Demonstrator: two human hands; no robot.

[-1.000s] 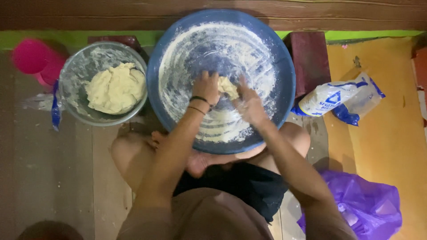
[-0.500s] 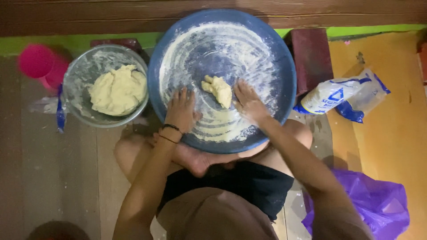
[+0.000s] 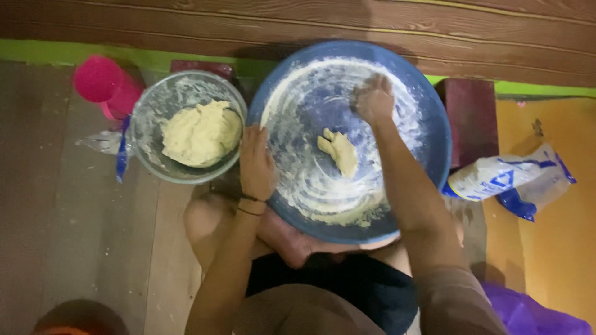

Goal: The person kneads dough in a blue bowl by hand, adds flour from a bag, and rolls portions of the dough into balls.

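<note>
- Blue basin (image 3: 428,105): I see it large and round at centre frame, resting on my crossed legs, its inside streaked with white flour.
- Dough piece (image 3: 338,151): small, pale yellow, lying near the middle of the basin floor, touched by neither hand.
- Right hand (image 3: 372,98): inside the basin at about 12 o'clock from the dough piece, fingers curled down against the floured surface; I cannot tell whether it pinches anything.
- Left hand (image 3: 256,162): laid flat on the basin's rim at 9 o'clock, fingers together and pointing away from me; dark bands sit at the wrist.
- Metal bowl (image 3: 146,124): on the floor at 9 o'clock from the basin, just beside it, holding a bigger dough mass (image 3: 200,133).
- Pink cup (image 3: 105,85): at 10 o'clock from the metal bowl.
- White and blue bag (image 3: 503,180): lying on the floor at 3 o'clock from the basin.
- Purple bag (image 3: 534,316): at 5 o'clock, by the frame's corner.
</note>
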